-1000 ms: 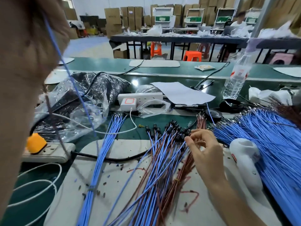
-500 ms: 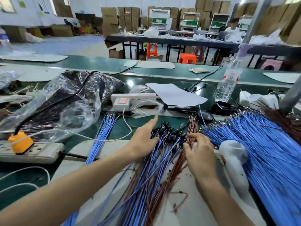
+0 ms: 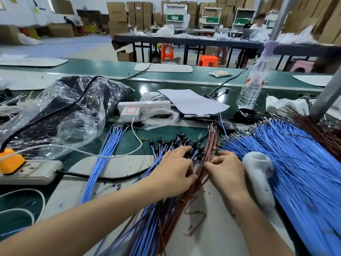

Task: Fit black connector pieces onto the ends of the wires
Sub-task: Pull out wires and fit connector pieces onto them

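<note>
Lying across the near mat (image 3: 114,167): mixed wire bundle (image 3: 156,224), blue and brown. Left hand (image 3: 173,172) flat upon it, fingertips (image 3: 186,148) reaching the black connector pieces (image 3: 177,141) just beyond. Right hand (image 3: 227,170) beside, fingers curled, pinching brown wires (image 3: 212,143). Farther right: heap of loose blue wires (image 3: 295,163).

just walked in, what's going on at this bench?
A person is sorting wires on the bench. The left hand lies flat on the mixed bundle already tipped with black connectors. The right hand pinches the brown wires beside it, whose ends carry no connectors yet. A heap of blue wires waits on the right.
</note>
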`<move>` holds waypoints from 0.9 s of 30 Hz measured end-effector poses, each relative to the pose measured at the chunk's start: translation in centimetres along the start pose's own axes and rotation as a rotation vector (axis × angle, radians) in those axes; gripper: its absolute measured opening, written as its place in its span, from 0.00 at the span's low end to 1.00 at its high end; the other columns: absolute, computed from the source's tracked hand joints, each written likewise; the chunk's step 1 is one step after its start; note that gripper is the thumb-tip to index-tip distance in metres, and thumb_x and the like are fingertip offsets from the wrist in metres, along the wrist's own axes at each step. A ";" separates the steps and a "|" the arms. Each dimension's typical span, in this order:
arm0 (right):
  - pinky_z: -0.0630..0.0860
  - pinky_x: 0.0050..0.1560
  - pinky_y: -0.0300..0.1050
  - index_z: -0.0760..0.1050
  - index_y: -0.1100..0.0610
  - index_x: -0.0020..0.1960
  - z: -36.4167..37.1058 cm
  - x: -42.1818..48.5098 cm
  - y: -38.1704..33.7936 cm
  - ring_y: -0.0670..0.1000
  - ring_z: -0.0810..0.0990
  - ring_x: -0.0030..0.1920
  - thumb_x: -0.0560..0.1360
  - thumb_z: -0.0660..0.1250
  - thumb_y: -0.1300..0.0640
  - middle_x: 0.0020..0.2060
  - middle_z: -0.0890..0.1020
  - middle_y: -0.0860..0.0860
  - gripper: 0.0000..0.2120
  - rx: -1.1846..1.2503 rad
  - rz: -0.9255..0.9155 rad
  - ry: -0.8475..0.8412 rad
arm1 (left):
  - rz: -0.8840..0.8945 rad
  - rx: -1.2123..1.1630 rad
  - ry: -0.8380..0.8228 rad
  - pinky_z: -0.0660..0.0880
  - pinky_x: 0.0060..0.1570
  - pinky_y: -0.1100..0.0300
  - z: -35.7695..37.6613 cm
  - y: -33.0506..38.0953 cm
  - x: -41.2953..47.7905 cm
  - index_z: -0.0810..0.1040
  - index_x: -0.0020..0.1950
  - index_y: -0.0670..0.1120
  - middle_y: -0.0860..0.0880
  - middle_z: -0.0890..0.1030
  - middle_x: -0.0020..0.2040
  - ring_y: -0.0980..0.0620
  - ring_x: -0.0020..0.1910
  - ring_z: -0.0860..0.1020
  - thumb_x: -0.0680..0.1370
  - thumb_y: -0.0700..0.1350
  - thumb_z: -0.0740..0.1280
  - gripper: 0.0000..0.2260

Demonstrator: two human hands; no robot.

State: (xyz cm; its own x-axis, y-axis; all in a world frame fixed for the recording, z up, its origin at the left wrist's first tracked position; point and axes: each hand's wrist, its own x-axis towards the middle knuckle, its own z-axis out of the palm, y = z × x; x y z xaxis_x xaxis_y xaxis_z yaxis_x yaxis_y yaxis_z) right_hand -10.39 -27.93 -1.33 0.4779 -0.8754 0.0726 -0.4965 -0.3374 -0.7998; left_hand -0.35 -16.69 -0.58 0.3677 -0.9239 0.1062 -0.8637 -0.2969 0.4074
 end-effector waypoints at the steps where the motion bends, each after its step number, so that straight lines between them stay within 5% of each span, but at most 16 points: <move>1: 0.70 0.60 0.44 0.77 0.54 0.25 0.0 0.0 -0.1 0.48 0.76 0.59 0.67 0.72 0.61 0.52 0.82 0.53 0.12 0.062 0.021 0.019 | -0.006 -0.015 -0.015 0.49 0.74 0.52 -0.1 0.1 -0.2 0.79 0.47 0.48 0.49 0.54 0.78 0.53 0.76 0.52 0.78 0.53 0.65 0.09; 4: 0.76 0.50 0.51 0.79 0.57 0.30 -0.1 0.1 -0.3 0.50 0.80 0.45 0.69 0.72 0.62 0.41 0.83 0.52 0.09 0.415 0.141 0.068 | -0.002 -0.029 -0.034 0.46 0.74 0.52 0.0 0.3 -0.7 0.78 0.46 0.49 0.49 0.53 0.78 0.55 0.75 0.50 0.76 0.55 0.67 0.10; 8: 0.64 0.21 0.36 0.73 0.60 0.39 -0.9 0.0 -1.4 0.45 0.68 0.20 0.77 0.65 0.63 0.25 0.80 0.52 0.07 0.803 0.273 -0.008 | -0.001 0.001 -0.020 0.46 0.73 0.55 0.3 0.3 -1.2 0.75 0.47 0.47 0.50 0.51 0.78 0.54 0.75 0.50 0.75 0.53 0.67 0.10; 12: 0.71 0.22 0.32 0.73 0.61 0.44 -1.9 -0.5 -2.5 0.44 0.72 0.20 0.78 0.63 0.64 0.26 0.81 0.54 0.05 1.122 0.220 -0.154 | 0.058 -0.025 0.098 0.54 0.69 0.57 0.3 0.6 -1.9 0.70 0.48 0.49 0.48 0.61 0.74 0.52 0.72 0.58 0.76 0.50 0.67 0.08; 15: 0.75 0.28 0.32 0.77 0.63 0.47 -2.3 -0.8 -2.8 0.44 0.77 0.25 0.78 0.62 0.64 0.31 0.83 0.53 0.05 1.256 0.090 -0.150 | 0.092 -0.131 0.227 0.62 0.62 0.62 -0.1 1.0 -2.0 0.75 0.47 0.46 0.46 0.73 0.66 0.49 0.67 0.68 0.76 0.44 0.69 0.04; 20: 0.73 0.26 0.35 0.80 0.51 0.46 -2.5 -1.1 -2.7 0.47 0.74 0.25 0.74 0.63 0.52 0.38 0.85 0.53 0.07 1.251 -0.059 -0.084 | 0.120 -0.231 0.247 0.54 0.61 0.77 -0.4 0.9 -2.2 0.80 0.55 0.46 0.50 0.74 0.66 0.55 0.66 0.68 0.75 0.42 0.69 0.09; 23: 0.71 0.25 0.34 0.79 0.51 0.43 -2.1 -1.1 -2.8 0.48 0.73 0.24 0.74 0.62 0.50 0.35 0.84 0.54 0.08 1.250 -0.073 -0.095 | 0.119 -0.256 0.149 0.54 0.71 0.62 -0.4 0.7 -2.2 0.82 0.53 0.44 0.49 0.73 0.68 0.53 0.70 0.64 0.75 0.39 0.69 0.08; 27: 0.67 0.23 0.33 0.83 0.53 0.43 -1.8 -1.0 -2.4 0.45 0.68 0.23 0.70 0.66 0.48 0.32 0.81 0.47 0.11 0.920 -0.119 -0.216 | 0.016 -0.446 0.208 0.65 0.65 0.54 -1.2 1.1 -2.2 0.81 0.49 0.39 0.46 0.80 0.57 0.51 0.60 0.75 0.75 0.37 0.69 0.04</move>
State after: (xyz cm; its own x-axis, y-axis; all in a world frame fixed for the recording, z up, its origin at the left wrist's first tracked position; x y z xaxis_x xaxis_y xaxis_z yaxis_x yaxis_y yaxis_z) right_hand -11.02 -26.85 1.55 0.6580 -0.7387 0.1459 0.2849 0.0648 -0.9564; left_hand -1.67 -14.70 0.76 0.4555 -0.8464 0.2757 -0.6549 -0.1089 0.7478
